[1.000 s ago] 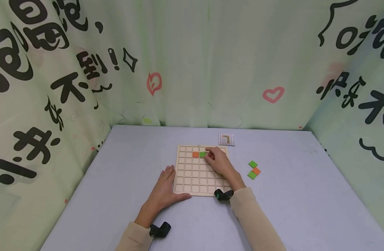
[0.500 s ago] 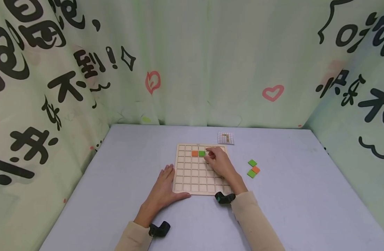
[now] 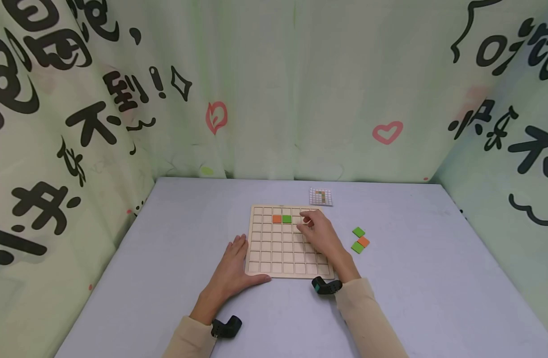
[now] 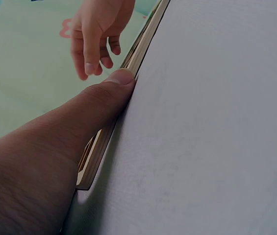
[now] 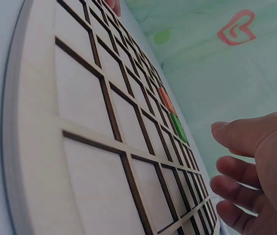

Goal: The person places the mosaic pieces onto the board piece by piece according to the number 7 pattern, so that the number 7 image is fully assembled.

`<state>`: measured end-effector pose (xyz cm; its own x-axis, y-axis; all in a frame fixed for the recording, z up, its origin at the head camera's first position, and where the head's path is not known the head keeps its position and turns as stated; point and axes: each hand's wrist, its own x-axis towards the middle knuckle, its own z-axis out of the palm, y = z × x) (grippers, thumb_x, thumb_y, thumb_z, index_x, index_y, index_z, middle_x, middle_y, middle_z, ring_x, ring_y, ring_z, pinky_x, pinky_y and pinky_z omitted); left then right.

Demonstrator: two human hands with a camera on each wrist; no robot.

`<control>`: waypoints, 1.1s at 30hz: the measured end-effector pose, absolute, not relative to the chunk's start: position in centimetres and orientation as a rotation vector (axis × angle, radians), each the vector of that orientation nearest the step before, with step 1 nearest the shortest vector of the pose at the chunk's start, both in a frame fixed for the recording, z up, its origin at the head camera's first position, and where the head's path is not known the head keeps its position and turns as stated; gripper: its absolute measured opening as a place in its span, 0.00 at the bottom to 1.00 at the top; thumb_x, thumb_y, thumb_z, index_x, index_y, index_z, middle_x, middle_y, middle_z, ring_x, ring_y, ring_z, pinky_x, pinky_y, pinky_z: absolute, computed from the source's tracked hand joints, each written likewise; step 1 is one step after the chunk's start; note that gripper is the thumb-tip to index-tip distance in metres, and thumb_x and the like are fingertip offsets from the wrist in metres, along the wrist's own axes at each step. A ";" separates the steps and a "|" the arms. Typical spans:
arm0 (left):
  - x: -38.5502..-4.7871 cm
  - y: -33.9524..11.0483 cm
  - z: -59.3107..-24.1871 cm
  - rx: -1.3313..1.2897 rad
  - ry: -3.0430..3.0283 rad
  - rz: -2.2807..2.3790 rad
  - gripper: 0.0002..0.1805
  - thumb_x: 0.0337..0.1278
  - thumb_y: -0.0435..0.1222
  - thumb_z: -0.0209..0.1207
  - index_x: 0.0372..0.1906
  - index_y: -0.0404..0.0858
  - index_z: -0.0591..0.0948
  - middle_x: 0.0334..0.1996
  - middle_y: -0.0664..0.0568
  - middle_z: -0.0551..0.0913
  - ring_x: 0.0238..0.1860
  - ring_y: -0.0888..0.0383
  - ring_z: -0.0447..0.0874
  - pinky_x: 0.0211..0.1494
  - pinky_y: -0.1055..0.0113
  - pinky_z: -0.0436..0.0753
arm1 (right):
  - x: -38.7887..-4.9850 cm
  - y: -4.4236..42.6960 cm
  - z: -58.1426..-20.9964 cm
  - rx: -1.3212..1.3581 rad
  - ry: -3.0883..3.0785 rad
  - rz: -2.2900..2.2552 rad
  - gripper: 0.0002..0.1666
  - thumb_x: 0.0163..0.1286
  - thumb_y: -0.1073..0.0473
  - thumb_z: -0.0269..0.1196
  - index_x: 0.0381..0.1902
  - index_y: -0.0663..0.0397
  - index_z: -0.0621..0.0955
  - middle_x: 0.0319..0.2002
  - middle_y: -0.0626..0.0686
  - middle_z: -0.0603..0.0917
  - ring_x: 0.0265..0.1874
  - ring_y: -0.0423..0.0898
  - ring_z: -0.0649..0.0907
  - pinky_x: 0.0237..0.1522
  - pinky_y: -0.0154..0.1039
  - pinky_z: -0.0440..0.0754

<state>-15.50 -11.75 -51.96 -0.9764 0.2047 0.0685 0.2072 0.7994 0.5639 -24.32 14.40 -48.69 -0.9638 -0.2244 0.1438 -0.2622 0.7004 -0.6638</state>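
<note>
A wooden grid board (image 3: 277,256) lies on the table. Side by side in an upper row of it sit an orange tile (image 3: 277,219) and a green tile (image 3: 287,219). My left hand (image 3: 231,267) rests against the board's left and near edges, its thumb (image 4: 116,81) along the near edge in the left wrist view. Over the board's upper right part is my right hand (image 3: 322,233), just right of the green tile. In the right wrist view its fingers (image 5: 236,188) are loosely bent, with nothing between them and the thumb.
Right of the board lie a loose green tile (image 3: 358,231), an orange tile (image 3: 363,241) and another green tile (image 3: 357,247). Behind the board is a small card (image 3: 320,197) printed with a coloured grid. A printed curtain (image 3: 296,89) hangs around the table.
My right hand has moved slightly right, away from the green tile on the board. The left hand stays at the board's edge. Both seated tiles keep their cells.
</note>
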 end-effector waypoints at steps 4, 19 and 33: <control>-15.5 -11.7 -52.0 -0.342 -2.975 -0.933 0.66 0.38 0.67 0.71 0.77 0.32 0.59 0.79 0.40 0.56 0.81 0.45 0.49 0.85 0.51 0.52 | -24.0 14.7 -48.4 0.393 -2.840 1.108 0.27 0.73 0.54 0.62 0.65 0.60 0.76 0.52 0.59 0.80 0.49 0.53 0.81 0.52 0.51 0.83; -15.6 -11.7 -52.1 -0.348 -2.967 -0.935 0.66 0.38 0.67 0.71 0.77 0.31 0.59 0.79 0.40 0.57 0.81 0.45 0.49 0.85 0.51 0.52 | -23.1 15.9 -47.8 0.307 -2.847 1.081 0.28 0.73 0.53 0.63 0.65 0.59 0.75 0.53 0.60 0.79 0.50 0.54 0.79 0.52 0.49 0.83; -15.5 -11.8 -51.9 -0.361 -2.958 -0.943 0.66 0.39 0.66 0.71 0.76 0.30 0.60 0.79 0.39 0.57 0.81 0.44 0.50 0.85 0.51 0.52 | -22.8 17.5 -47.5 0.261 -2.828 1.055 0.27 0.71 0.55 0.63 0.64 0.61 0.76 0.53 0.61 0.79 0.49 0.55 0.79 0.51 0.49 0.83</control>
